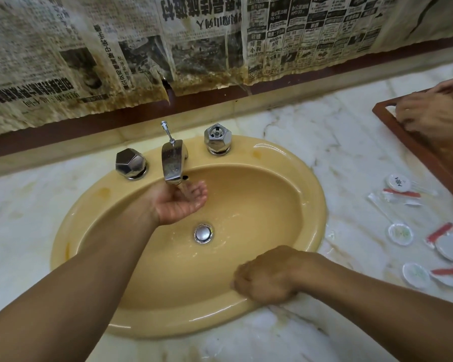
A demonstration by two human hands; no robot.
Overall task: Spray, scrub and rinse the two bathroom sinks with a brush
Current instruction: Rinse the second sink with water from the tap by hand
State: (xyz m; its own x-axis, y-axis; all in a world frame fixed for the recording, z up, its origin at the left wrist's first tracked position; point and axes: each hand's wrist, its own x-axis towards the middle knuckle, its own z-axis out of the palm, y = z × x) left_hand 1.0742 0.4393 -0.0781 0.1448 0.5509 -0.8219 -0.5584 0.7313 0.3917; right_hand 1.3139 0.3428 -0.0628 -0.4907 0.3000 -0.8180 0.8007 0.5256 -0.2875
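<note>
One yellow oval sink (293, 178) is set in a marble counter. Water runs from its chrome spout (171, 163). My left hand (181, 202) lies palm up and cupped under the stream, holding nothing. My right hand (266, 276) rests on the sink's near rim. Its fingers bend down over the edge against the wet inner wall, and nothing shows in it. A chrome drain plug (203, 233) sits at the basin's bottom. Two faceted chrome knobs, the left knob (130, 163) and the right knob (217, 139), flank the spout. I see no brush, no spray bottle and no second sink.
Another person's hands (429, 116) rest on a reddish-brown tray (413, 150) at the far right. Several small wrapped toiletry packets (400, 233) lie on the marble counter (338, 142) to the right of the sink. Stained newspaper (141, 53) covers the wall behind.
</note>
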